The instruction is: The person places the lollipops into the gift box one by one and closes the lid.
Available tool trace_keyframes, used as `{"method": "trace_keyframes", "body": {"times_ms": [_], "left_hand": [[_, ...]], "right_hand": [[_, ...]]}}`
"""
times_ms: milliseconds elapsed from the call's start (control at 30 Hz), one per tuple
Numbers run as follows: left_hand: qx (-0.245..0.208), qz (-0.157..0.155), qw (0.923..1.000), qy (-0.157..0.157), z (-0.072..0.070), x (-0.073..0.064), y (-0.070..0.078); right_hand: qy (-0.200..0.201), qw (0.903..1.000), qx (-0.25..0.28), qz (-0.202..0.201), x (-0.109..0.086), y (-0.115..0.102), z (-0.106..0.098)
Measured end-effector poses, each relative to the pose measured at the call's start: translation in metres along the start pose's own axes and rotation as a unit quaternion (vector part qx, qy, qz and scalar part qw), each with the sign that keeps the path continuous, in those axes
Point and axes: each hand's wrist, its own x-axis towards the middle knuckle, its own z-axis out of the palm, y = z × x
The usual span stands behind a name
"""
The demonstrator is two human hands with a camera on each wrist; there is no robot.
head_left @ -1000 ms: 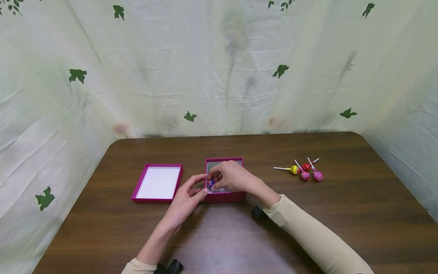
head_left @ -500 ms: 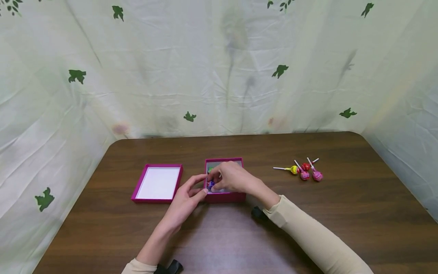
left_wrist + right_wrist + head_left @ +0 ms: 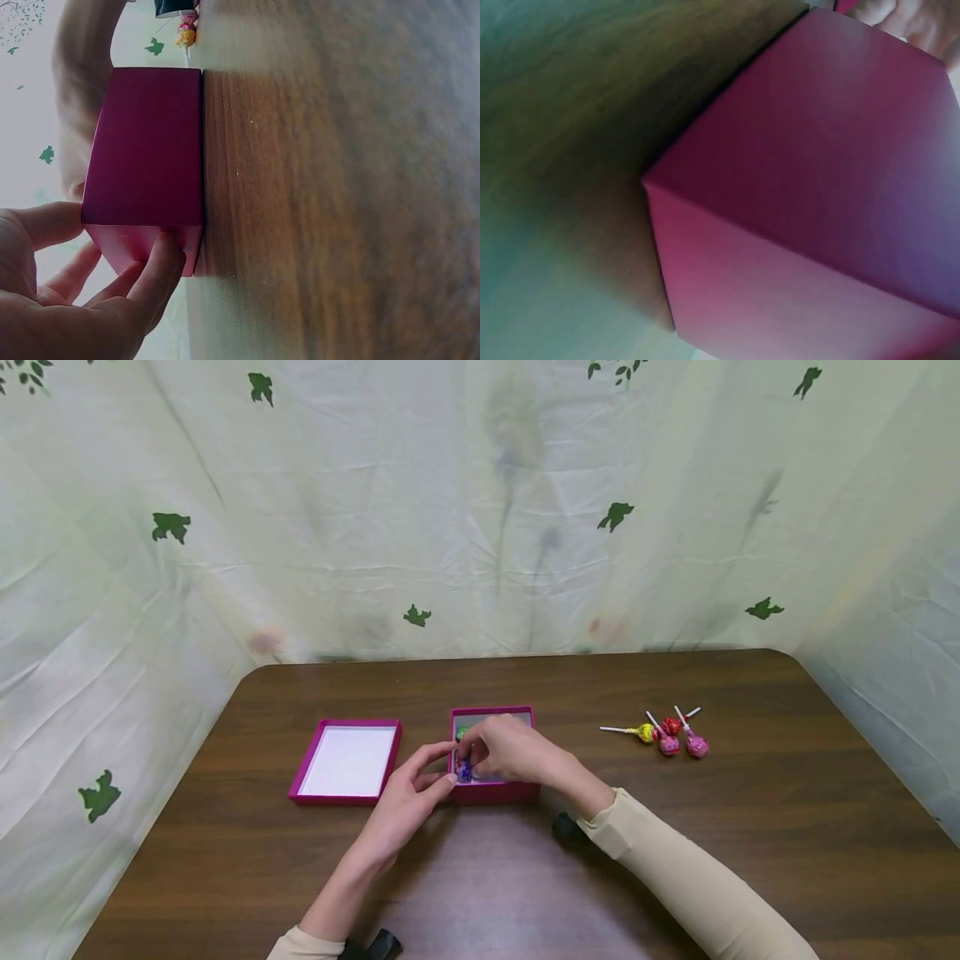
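Pale, green-patterned cloth (image 3: 337, 527) hangs behind the far edge of the brown worktop (image 3: 495, 877). Roughly midway between its left and right edges, an open magenta box (image 3: 498, 792) holds a blue-wrapped lollipop (image 3: 465, 771) by the box's near left corner. The left hand (image 3: 408, 785), its fingers spread, rests against the box's left wall. The right hand (image 3: 517, 750) reaches inside with bent fingers at the lollipop; whether they pinch it I cannot tell. A shallow magenta lid (image 3: 348, 760) lies toward the worktop's left edge, four lollipops (image 3: 669, 746) toward its far right corner.
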Motion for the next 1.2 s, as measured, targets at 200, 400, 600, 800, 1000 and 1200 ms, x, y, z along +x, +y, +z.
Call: {"method": "trace_keyframes", "body": {"times_ms": [200,400,600,800,1000,1200], "left_hand": [[0.008,-0.004,0.9999,0.004,0.000,0.001,-0.001],[0.013,-0.006,0.9999,0.009,0.001,0.002,-0.001],[0.015,-0.004,0.9999,0.007,0.001,0.001,-0.002],[0.008,0.000,1.0000,0.002,0.000,0.000,-0.002],[0.008,0.007,0.9999,0.000,0.000,0.001,-0.001],[0.010,-0.007,0.9999,0.004,0.000,0.002,-0.002]], "right_hand": [[0.020,0.9995,-0.013,0.020,0.000,-0.001,0.001],[0.024,0.9987,-0.032,0.031,0.000,-0.002,0.001],[0.003,0.9992,-0.028,0.030,0.000,-0.003,-0.001],[0.017,0.9996,0.002,0.022,-0.008,-0.006,-0.012],[0.081,0.9960,0.037,0.007,-0.021,-0.008,-0.026],[0.095,0.9928,0.073,0.000,-0.041,-0.014,-0.036]]}}
